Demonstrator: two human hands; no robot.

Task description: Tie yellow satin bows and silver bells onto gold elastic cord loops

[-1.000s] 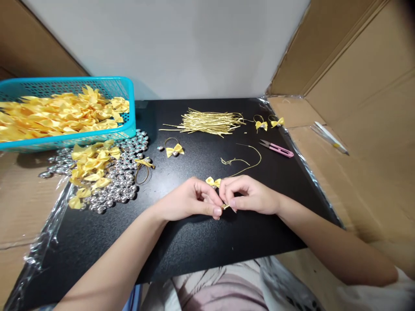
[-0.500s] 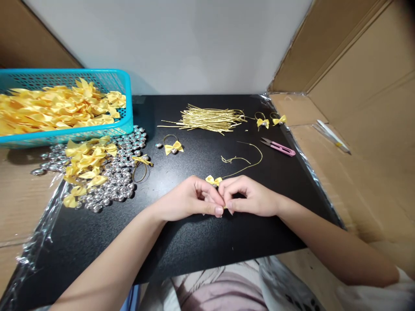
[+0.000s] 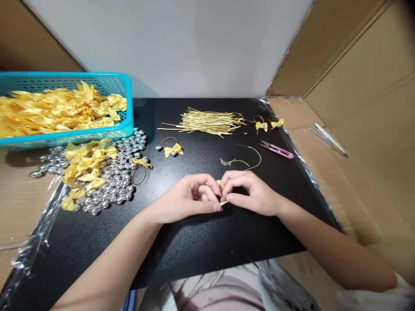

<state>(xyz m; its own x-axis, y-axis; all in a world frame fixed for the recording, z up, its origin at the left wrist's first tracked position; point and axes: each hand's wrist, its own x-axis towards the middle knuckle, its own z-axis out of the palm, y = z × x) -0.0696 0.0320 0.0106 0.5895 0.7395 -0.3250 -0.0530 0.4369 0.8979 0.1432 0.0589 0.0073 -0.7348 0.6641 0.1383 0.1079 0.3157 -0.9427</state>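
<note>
My left hand (image 3: 194, 196) and my right hand (image 3: 248, 193) meet over the near middle of the black table. Between their fingertips they pinch a short stretch of gold cord (image 3: 223, 202). Just behind the fingers a yellow bow (image 3: 218, 182) shows in part, mostly covered by my hands. A thin gold thread (image 3: 259, 157) curls on the table beyond my right hand, its near end hidden behind that hand. Whether the thread joins the bow cannot be seen now.
A turquoise basket (image 3: 125, 131) of yellow bows stands at the left, with loose bows (image 3: 90, 162) and silver beads (image 3: 119, 183) before it. Gold cords (image 3: 210, 121) lie at the back. Pink thread snips (image 3: 277, 149) and finished bow rings (image 3: 261, 125) are at the right.
The fingertips have drawn slightly apart, so more of the gold cord shows between them. The yellow bow is now more covered by my hands.
</note>
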